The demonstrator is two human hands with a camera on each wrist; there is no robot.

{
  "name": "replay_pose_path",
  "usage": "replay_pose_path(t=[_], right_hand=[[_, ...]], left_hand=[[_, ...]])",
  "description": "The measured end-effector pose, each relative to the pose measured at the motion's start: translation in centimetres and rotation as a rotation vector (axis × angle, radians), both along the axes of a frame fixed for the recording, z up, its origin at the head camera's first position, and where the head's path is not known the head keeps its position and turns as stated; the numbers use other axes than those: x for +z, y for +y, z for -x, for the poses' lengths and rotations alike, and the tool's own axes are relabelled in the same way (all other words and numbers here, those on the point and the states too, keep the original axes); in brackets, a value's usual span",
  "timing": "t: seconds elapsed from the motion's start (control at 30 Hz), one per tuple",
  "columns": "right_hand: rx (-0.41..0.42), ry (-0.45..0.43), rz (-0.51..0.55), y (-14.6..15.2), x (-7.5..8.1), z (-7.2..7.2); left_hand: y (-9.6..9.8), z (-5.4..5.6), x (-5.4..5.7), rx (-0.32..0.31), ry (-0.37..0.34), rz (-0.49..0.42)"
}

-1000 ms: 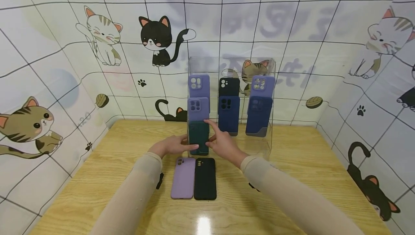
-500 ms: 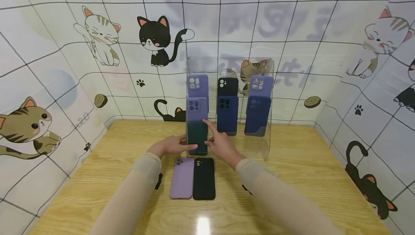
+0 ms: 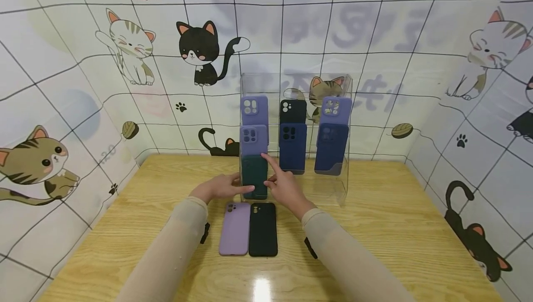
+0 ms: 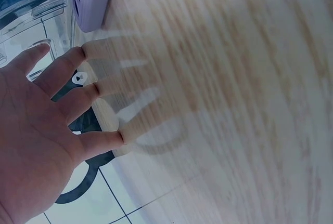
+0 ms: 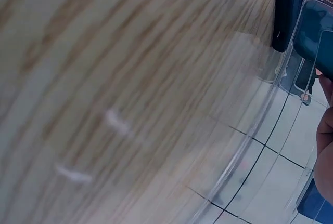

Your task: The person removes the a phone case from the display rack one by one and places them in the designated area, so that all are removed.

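A dark green phone case [image 3: 255, 176] stands in the lowest left slot of a clear acrylic stand [image 3: 329, 193]. My left hand [image 3: 218, 186] is at its left side, thumb across the lower front. In the left wrist view, the other fingers [image 4: 78, 102] spread straight with tips at the tabletop. From the right, my right hand [image 3: 287, 186] touches the green case, its straight index finger at the upper right corner and its thumb near the right edge. That hand is mostly cut off in the right wrist view. A lilac phone case [image 3: 234, 229] and a black phone case [image 3: 263, 229] lie in front.
Higher in the stand are two purple cases [image 3: 254, 140] at left, a black case [image 3: 293, 110] over a navy case [image 3: 293, 149] in the middle, and a purple case [image 3: 336, 107] over another navy case [image 3: 331, 147] at right. A cat-print wall cover [image 3: 266, 29] rises behind the wooden table [image 3: 387, 228].
My right forearm has swung slightly to the left. Both hands keep their places at the green phone case, and the cases have stayed where they were.
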State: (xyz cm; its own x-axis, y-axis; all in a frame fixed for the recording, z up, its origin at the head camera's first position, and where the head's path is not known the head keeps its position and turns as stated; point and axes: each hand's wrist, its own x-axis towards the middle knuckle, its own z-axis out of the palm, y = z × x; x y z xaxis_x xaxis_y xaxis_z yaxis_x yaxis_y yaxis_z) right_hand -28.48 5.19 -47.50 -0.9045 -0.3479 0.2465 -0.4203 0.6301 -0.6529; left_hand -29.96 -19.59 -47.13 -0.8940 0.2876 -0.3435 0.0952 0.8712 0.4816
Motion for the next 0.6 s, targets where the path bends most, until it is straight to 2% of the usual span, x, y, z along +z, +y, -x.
replay_pose_path(t=[0.13,0.3,0.6], right_hand=[[0.013,0.036,-0.019,0.0,0.2,0.0],[0.014,0.133,-0.057,0.0,1.0,-0.2],[0.013,0.249,-0.042,1.0,3.7,-0.5]], left_hand=[[0.0,0.1,0.0,0.004,-0.002,0.001],[0.1,0.2,-0.1,0.000,0.004,-0.008],[0.1,0.0,0.1,0.005,0.006,0.010]])
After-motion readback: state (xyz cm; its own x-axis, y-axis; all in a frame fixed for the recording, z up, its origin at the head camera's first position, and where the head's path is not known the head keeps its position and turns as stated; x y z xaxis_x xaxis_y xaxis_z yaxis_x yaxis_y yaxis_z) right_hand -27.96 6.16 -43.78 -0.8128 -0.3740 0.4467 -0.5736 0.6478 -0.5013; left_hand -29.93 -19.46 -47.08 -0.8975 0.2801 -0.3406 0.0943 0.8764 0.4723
